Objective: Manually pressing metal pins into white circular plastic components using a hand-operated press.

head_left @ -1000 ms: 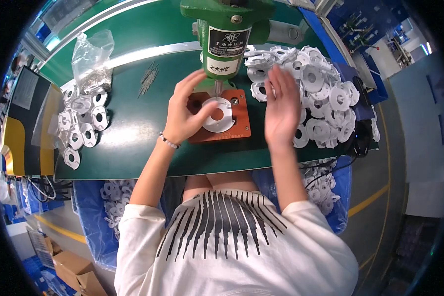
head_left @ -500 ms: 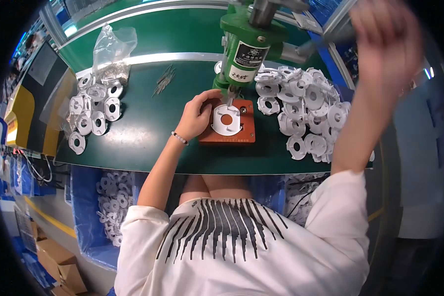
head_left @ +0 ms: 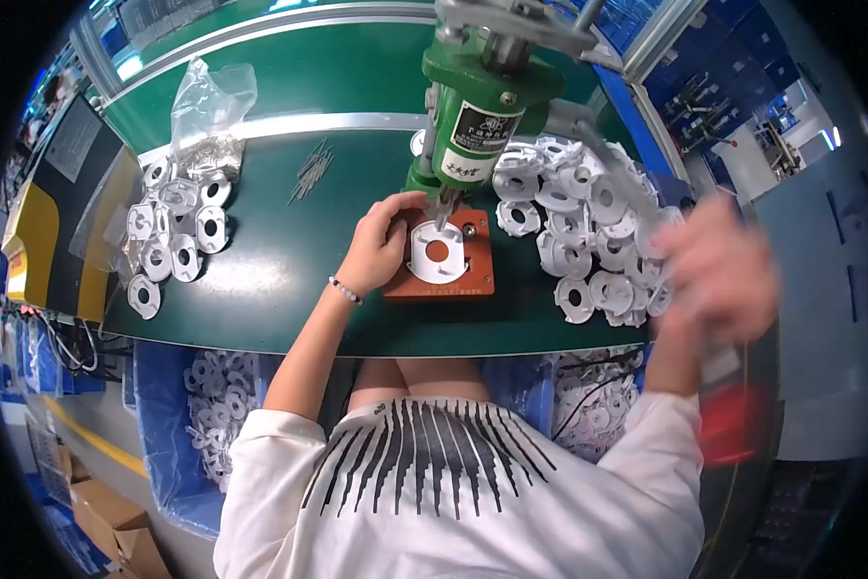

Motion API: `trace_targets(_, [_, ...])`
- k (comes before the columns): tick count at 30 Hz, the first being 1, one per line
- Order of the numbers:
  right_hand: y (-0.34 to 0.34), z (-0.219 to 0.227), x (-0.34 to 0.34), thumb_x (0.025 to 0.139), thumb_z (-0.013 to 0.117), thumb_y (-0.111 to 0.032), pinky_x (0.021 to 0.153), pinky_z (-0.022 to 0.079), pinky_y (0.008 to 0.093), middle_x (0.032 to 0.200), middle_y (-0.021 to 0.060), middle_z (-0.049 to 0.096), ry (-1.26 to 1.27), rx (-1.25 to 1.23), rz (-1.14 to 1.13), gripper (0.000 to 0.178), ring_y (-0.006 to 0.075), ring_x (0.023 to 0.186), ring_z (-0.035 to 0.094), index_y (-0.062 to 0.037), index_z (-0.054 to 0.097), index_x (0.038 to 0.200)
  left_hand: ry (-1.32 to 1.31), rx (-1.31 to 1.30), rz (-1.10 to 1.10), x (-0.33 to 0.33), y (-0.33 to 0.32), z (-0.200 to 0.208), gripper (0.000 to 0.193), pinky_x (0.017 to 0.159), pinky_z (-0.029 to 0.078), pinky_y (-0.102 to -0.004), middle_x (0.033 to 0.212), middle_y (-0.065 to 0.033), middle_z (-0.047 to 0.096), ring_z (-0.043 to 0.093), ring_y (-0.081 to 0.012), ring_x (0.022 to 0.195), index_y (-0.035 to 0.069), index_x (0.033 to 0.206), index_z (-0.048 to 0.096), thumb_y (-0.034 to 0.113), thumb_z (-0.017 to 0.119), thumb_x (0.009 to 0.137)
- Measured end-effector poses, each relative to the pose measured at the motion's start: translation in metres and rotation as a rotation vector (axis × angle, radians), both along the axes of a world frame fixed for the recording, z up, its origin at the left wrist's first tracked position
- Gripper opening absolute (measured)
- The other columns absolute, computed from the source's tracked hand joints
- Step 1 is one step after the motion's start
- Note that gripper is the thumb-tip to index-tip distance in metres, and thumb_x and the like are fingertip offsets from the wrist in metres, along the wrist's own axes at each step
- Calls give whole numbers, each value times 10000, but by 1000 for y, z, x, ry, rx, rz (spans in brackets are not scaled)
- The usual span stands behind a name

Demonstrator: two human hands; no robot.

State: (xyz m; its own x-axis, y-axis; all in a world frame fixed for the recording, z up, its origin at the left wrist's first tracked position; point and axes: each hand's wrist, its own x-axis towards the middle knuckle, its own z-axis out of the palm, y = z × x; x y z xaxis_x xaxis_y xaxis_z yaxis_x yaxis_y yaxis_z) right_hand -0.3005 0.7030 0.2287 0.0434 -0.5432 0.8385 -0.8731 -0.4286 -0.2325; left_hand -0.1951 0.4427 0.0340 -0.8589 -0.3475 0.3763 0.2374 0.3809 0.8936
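Observation:
My left hand (head_left: 378, 239) rests at the left rear corner of an orange fixture block (head_left: 468, 280). Its thumb and fingers are apart, fingertips reaching toward the tool. A white plastic ring-shaped part (head_left: 438, 267) lies flat on the block, the orange showing through its round hole. Over the part's rear edge stands the metal tool tip (head_left: 444, 205) of a green hand press (head_left: 474, 111); I cannot tell whether they touch. My right hand (head_left: 718, 270), smeared by motion, is closed on the end of the press lever (head_left: 619, 166), right of the table edge.
White parts lie heaped on the green table (head_left: 270, 280), in a right pile (head_left: 607, 232) and a left pile (head_left: 185, 232). Thin metal pins (head_left: 312, 172) lie behind my left hand, near a clear bag (head_left: 212, 106). Blue-lined bins (head_left: 159, 415) of parts stand below. A yellow-black machine (head_left: 62, 207) is far left.
My right hand has swung the press lever down from high on the right to about table height. My left hand stays at the block. The whole view has shifted slightly.

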Motion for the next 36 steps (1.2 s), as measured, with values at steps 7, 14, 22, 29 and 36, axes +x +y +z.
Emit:
trace_targets(7, [-148,29,-134,883,611,-247,486,406,223,675,15,536,-727,-77,-280,203,111,510,500,-50,561,886,-7,32,-2,1,1,1,359,906,449,-357,1040,-174,604,591,-283,1002,3,1131,558,-78,391,824])
trace_targets(14, [-107,-40,-135,830,597,-442,492,468,220,684,120,662,-797,970,-296,448,106,521,595,1,649,793,-110,-444,75,6,3,21,282,926,422,-370,1077,-172,593,554,-302,1042,-25,1091,573,20,485,827])
trace_targets(22, [1,-97,-73,873,608,-198,486,427,220,656,46,651,-517,175,-771,231,94,508,559,-10,641,742,-5,-259,101,7,19,28,313,830,466,-367,1074,-155,620,586,-287,1000,-1,1026,585,46,657,726])
trace_targets(29, [57,-206,35,714,722,-55,568,460,308,864,79,631,-222,187,-1097,186,235,671,600,-39,644,882,232,152,345,47,-21,2,319,807,501,-254,1167,-160,591,594,-149,978,-13,1181,485,-18,556,871])
trace_targets(36, [62,-227,31,742,694,-57,809,500,362,1086,155,606,-243,369,-1165,250,337,960,604,-11,608,973,-208,-375,1081,142,-178,7,359,621,445,-235,781,-20,627,527,-79,655,13,1124,602,160,670,804])
